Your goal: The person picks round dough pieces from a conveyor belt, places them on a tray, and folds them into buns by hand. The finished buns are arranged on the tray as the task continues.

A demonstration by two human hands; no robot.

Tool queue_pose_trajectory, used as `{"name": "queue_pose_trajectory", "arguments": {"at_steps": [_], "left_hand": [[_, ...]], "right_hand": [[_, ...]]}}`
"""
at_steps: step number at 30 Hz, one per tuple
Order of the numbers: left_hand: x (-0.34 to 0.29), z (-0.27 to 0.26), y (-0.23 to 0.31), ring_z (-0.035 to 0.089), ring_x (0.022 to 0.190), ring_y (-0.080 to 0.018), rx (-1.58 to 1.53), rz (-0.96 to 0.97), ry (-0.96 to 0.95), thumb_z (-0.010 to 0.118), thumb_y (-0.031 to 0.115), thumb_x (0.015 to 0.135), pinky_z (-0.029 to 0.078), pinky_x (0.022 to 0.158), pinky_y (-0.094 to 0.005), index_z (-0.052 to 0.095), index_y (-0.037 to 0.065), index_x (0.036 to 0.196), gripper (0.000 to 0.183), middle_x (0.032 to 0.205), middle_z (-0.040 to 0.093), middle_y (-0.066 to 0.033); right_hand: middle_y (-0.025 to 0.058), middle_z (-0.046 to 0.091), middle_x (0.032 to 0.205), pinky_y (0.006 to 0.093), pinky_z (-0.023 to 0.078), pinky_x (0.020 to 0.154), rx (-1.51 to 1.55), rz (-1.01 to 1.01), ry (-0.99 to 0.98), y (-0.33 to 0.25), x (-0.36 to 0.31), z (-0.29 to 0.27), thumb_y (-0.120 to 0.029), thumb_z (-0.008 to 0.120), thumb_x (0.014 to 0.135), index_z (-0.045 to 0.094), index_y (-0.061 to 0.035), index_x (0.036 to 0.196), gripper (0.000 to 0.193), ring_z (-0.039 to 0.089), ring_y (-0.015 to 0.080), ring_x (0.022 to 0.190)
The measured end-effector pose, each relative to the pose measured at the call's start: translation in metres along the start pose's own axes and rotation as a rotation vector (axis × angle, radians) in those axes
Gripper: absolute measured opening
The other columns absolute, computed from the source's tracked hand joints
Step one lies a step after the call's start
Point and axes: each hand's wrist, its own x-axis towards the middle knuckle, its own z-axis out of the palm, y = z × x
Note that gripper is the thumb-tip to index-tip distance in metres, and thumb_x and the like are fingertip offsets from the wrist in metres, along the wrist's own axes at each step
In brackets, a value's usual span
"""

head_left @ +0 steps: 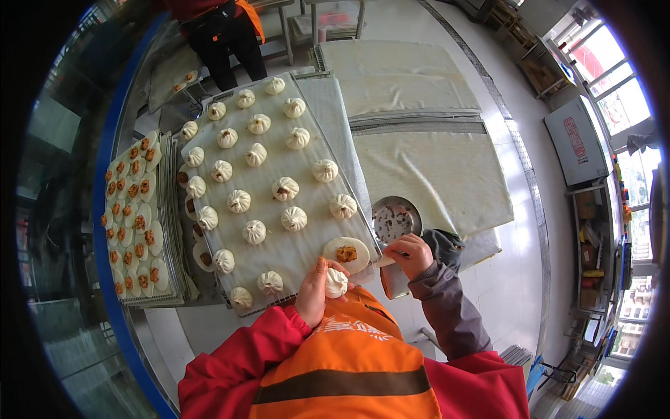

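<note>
My left hand (311, 293) is curled around a pleated white bun (336, 283), close to the front of my orange apron. My right hand (410, 254) is closed in a pinch near the tray's right corner. A pale strip (382, 262) shows beside its fingertips, and I cannot make out what it holds. Between the hands, a flat dough round (358, 246) with brown-orange filling (346, 253) lies on the near corner of the lined tray (279, 241). Several pleated buns (294, 218) stand in rows across that tray.
Left, a stack of trays (171, 230) carries flat dough rounds with filling. A metal bowl (396, 218) with pale residue sits right of the tray, and dark cloth (444, 248) beside my right wrist. Cloth-covered racks (426, 174) lie beyond. Another person (227, 42) stands at far left.
</note>
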Motion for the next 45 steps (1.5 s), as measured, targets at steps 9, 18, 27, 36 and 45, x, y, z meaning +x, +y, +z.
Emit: {"name": "queue_pose_trajectory", "arguments": {"at_steps": [9, 18, 27, 36, 45], "left_hand": [[-0.014, -0.013, 0.002, 0.065, 0.071, -0.0153, -0.084, 0.025, 0.022, 0.031, 0.051, 0.105, 0.056, 0.057, -0.0303, 0.053, 0.006, 0.109, 0.051, 0.086, 0.064, -0.0065], [-0.025, -0.045, 0.008, 0.059, 0.075, -0.0123, -0.159, 0.040, 0.122, 0.034, 0.047, 0.106, 0.051, 0.068, -0.0258, 0.053, 0.008, 0.111, 0.044, 0.094, 0.060, -0.0042], [-0.028, -0.065, 0.030, 0.063, 0.086, -0.0167, -0.312, -0.009, -0.070, 0.029, 0.054, 0.104, 0.052, 0.070, -0.0281, 0.047, 0.010, 0.126, 0.053, 0.104, 0.062, -0.0073], [-0.031, -0.054, 0.023, 0.056, 0.120, -0.0262, -0.237, 0.125, 0.071, 0.029, 0.064, 0.099, 0.049, 0.098, -0.0398, 0.020, 0.012, 0.154, 0.076, 0.141, 0.045, -0.0148], [-0.026, -0.059, 0.009, 0.059, 0.115, -0.0237, -0.446, 0.200, 0.013, 0.032, 0.058, 0.101, 0.052, 0.095, -0.0379, 0.036, 0.003, 0.143, 0.069, 0.131, 0.054, -0.0134]], "right_hand": [[-0.0011, 0.067, 0.081, 0.0313, 0.049, 0.072, -0.018, -0.367, 0.106, -0.119, 0.015, 0.035, -0.008, 0.069, 0.066, 0.070, -0.0096, 0.110, 0.044, 0.064, 0.0173, 0.077], [0.0014, 0.072, 0.096, 0.0316, 0.048, 0.071, -0.158, -0.331, 0.106, -0.163, 0.020, 0.073, -0.011, 0.068, 0.069, 0.067, -0.0055, 0.113, 0.045, 0.066, 0.0177, 0.082], [0.0112, 0.069, 0.111, 0.0384, 0.047, 0.084, 0.321, -0.051, 0.183, -0.171, 0.026, 0.088, -0.016, 0.077, 0.069, 0.058, -0.0018, 0.126, 0.062, 0.066, 0.0285, 0.096], [0.0176, 0.065, 0.115, 0.0398, 0.047, 0.090, 0.223, -0.302, -0.207, -0.143, 0.041, 0.081, -0.016, 0.081, 0.067, 0.055, -0.0011, 0.129, 0.069, 0.065, 0.0337, 0.102], [0.0158, 0.065, 0.116, 0.0405, 0.052, 0.086, 0.263, -0.298, -0.305, -0.131, 0.062, 0.091, -0.017, 0.079, 0.073, 0.061, -0.0056, 0.124, 0.056, 0.064, 0.0335, 0.099]]}}
